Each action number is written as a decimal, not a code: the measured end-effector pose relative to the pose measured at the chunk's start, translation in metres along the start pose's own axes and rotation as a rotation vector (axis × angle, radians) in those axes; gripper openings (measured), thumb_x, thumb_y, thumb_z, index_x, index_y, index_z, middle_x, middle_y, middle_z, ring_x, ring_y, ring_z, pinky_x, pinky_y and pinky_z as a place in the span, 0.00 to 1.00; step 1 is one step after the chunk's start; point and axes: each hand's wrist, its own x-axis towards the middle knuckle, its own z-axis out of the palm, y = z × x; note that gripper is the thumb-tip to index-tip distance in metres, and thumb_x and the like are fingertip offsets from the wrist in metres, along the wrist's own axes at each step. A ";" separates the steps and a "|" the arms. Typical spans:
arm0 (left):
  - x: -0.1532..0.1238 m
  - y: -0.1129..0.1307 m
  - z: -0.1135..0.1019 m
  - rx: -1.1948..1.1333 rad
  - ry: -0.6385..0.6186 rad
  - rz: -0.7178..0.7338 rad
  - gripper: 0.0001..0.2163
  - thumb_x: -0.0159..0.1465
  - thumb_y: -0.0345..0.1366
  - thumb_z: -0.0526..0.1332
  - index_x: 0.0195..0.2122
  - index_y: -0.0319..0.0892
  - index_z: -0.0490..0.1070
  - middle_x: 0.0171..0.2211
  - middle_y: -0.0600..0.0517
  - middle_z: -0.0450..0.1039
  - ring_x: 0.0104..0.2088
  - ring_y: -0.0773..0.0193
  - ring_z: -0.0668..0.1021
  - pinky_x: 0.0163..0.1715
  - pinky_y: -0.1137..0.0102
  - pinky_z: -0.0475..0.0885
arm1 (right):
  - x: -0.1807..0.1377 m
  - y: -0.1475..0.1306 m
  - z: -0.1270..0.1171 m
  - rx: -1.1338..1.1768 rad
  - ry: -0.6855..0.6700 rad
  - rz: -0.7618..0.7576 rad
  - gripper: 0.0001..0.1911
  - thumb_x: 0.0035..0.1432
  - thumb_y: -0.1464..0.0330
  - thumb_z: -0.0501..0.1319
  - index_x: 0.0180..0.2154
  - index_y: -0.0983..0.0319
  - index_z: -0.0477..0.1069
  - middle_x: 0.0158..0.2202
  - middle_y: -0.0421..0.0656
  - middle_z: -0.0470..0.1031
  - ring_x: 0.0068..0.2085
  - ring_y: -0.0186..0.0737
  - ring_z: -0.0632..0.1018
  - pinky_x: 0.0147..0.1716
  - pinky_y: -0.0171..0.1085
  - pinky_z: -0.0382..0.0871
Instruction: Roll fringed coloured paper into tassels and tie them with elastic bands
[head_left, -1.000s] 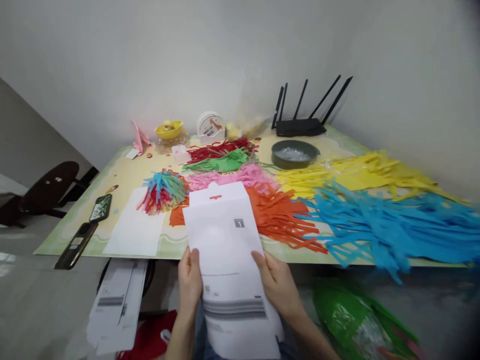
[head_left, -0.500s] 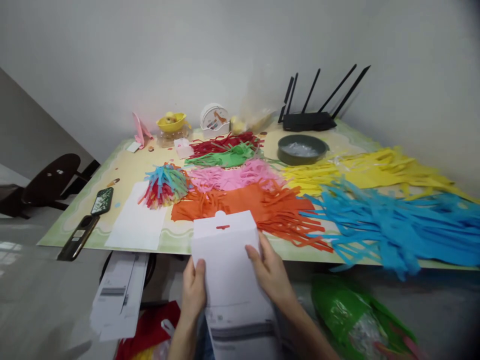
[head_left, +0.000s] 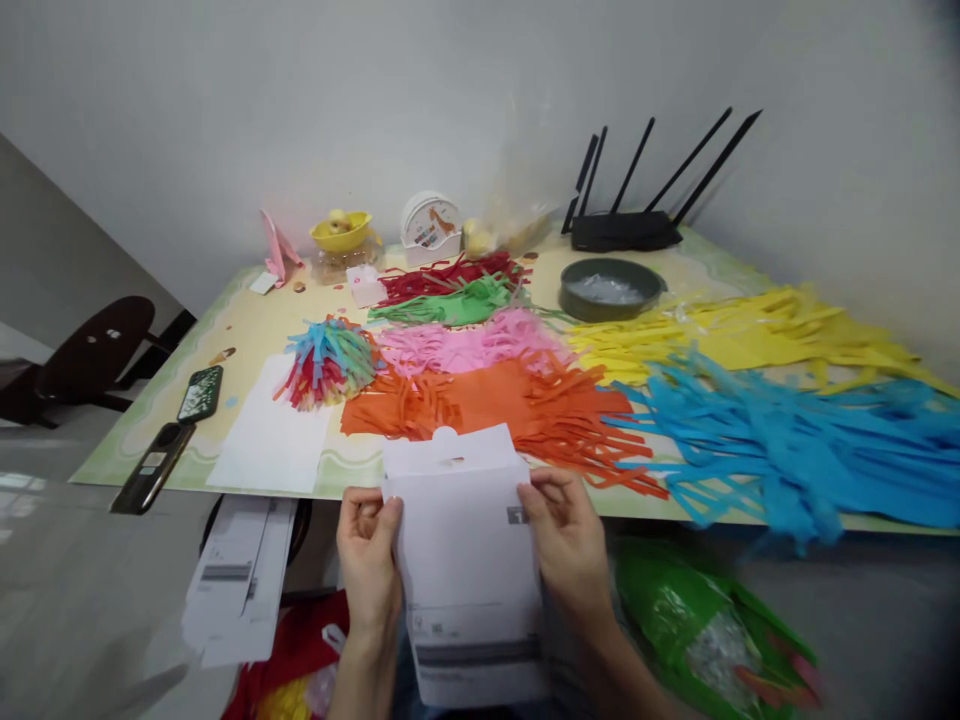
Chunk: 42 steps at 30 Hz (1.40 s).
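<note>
A white flat cardboard box [head_left: 465,550] with a hang-tab top, a slot and a printed dark band is held in front of the table edge. My left hand [head_left: 369,540] pinches its left edge between thumb and curled fingers. On the opposite edge, my right hand [head_left: 566,535] grips it the same way, thumb on the front face. Just beyond the box lie fringed orange strips [head_left: 487,395], with pink strips [head_left: 472,345] behind them. A multicoloured tassel pom-pom [head_left: 328,360] rests on a white sheet [head_left: 262,440] to the left.
Blue strips [head_left: 810,450] and yellow strips [head_left: 765,335] cover the right side. Further back stand a dark round pan [head_left: 574,302] and a black router [head_left: 626,232]. Two phones, one a dark phone [head_left: 154,468], lie left. More white boxes [head_left: 232,590] and a green bag [head_left: 667,610] are below table height.
My right hand has shifted lower and further right along the box edge, uncovering a small printed mark. My left hand has moved slightly left and up. The box faces me more squarely.
</note>
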 end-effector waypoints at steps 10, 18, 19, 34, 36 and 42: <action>0.004 0.004 -0.001 0.011 0.095 -0.037 0.15 0.43 0.40 0.73 0.21 0.38 0.68 0.18 0.58 0.66 0.20 0.74 0.68 0.23 0.79 0.63 | 0.004 -0.007 -0.003 0.043 -0.011 0.001 0.13 0.52 0.59 0.65 0.26 0.61 0.67 0.25 0.39 0.70 0.29 0.37 0.73 0.29 0.36 0.69; 0.003 0.004 -0.004 0.015 0.039 -0.018 0.15 0.46 0.39 0.73 0.23 0.38 0.68 0.17 0.59 0.67 0.19 0.75 0.68 0.22 0.80 0.63 | 0.004 -0.004 -0.009 0.109 -0.012 0.089 0.13 0.50 0.62 0.68 0.36 0.60 0.71 0.26 0.38 0.70 0.28 0.34 0.73 0.27 0.33 0.68; 0.003 0.004 -0.005 0.012 0.039 -0.016 0.14 0.46 0.38 0.73 0.24 0.39 0.69 0.17 0.59 0.68 0.19 0.75 0.69 0.23 0.80 0.64 | 0.003 -0.004 -0.010 0.112 -0.028 0.102 0.15 0.50 0.63 0.68 0.39 0.60 0.72 0.25 0.37 0.69 0.26 0.34 0.72 0.26 0.32 0.68; 0.024 0.033 -0.025 0.370 -0.494 0.030 0.09 0.57 0.35 0.67 0.38 0.40 0.77 0.30 0.51 0.75 0.30 0.66 0.75 0.30 0.75 0.68 | 0.026 -0.016 -0.040 -0.113 -0.450 -0.055 0.12 0.52 0.62 0.64 0.40 0.59 0.76 0.31 0.44 0.76 0.32 0.41 0.76 0.29 0.35 0.71; 0.028 0.040 -0.025 0.426 -0.630 0.092 0.08 0.59 0.34 0.64 0.39 0.41 0.79 0.37 0.47 0.77 0.38 0.61 0.77 0.38 0.71 0.70 | 0.031 -0.021 -0.043 -0.166 -0.579 -0.179 0.10 0.56 0.66 0.61 0.39 0.58 0.77 0.33 0.45 0.77 0.35 0.41 0.77 0.32 0.35 0.71; 0.029 0.053 -0.031 0.666 -0.813 0.242 0.13 0.62 0.27 0.54 0.34 0.42 0.79 0.39 0.48 0.78 0.41 0.61 0.77 0.42 0.70 0.68 | 0.038 -0.030 -0.047 -0.217 -0.803 -0.367 0.15 0.63 0.69 0.52 0.34 0.60 0.78 0.34 0.44 0.77 0.37 0.40 0.77 0.35 0.35 0.69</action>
